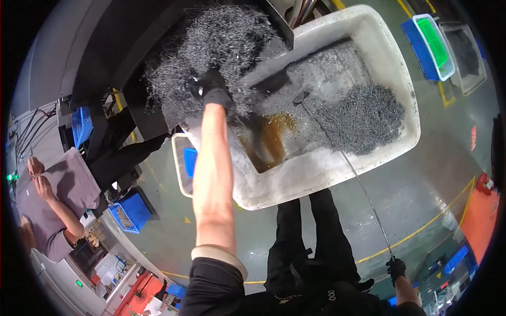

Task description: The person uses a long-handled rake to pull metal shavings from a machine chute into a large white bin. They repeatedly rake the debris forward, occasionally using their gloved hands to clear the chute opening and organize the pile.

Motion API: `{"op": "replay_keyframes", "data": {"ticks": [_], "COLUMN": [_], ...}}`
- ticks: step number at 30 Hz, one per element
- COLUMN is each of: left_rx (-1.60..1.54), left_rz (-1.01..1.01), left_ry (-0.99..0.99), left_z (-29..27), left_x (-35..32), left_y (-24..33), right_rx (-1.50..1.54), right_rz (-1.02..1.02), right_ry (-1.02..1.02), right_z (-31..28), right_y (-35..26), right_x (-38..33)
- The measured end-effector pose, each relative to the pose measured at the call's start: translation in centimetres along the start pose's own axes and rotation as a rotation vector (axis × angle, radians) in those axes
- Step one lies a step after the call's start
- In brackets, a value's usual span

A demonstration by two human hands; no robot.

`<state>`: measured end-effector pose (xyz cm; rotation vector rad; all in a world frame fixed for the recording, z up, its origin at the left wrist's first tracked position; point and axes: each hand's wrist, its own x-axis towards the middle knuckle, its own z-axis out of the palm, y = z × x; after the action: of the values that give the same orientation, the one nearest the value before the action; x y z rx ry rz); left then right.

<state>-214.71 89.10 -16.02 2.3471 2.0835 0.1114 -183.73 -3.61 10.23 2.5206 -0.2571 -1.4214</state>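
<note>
Where right hand (396, 267) grips, rod (342, 158) slanting up-left.

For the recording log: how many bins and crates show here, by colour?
White tub of metal shavings: 1
White crate beside it: 1
Blue crates: 3
Green-lined bin: 1
Clear bin: 1
Total: 7

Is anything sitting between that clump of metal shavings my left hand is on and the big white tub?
Nothing visible blocks it. The left hand, gloved in black, rests on the tangled metal shavings at the tub's upper-left rim. The white tub lies open right beside them, holding loose shavings and brown liquid.
</note>
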Motion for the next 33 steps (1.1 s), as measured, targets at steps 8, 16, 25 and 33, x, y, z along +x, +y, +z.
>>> {"op": "replay_keyframes", "data": {"ticks": [8, 16, 25, 33], "left_rx": [-0.537, 0.307, 0.193, 0.266], "left_rz": [-0.129, 0.496, 0.149, 0.151], "left_ry": [-0.066, 0.250, 0.014, -0.100], "left_z": [-8.6, -18.4, -13.3, -15.4], "left_x": [-2.8, -0.8, 5.3, 1.9], "left_y": [2.0, 0.6, 3.1, 2.6], "right_rx": [-0.002, 0.001, 0.049, 0.196], "right_rz": [-0.014, 0.093, 0.036, -0.027], "right_ry": [0.009, -0.019, 0.010, 0.131], "right_z": [-1.7, 0.3, 4.1, 5.7], "right_y": [-3.1, -3.6, -1.6, 0.4], "right_x": [-4.3, -6.8, -4.9, -2.6]}}
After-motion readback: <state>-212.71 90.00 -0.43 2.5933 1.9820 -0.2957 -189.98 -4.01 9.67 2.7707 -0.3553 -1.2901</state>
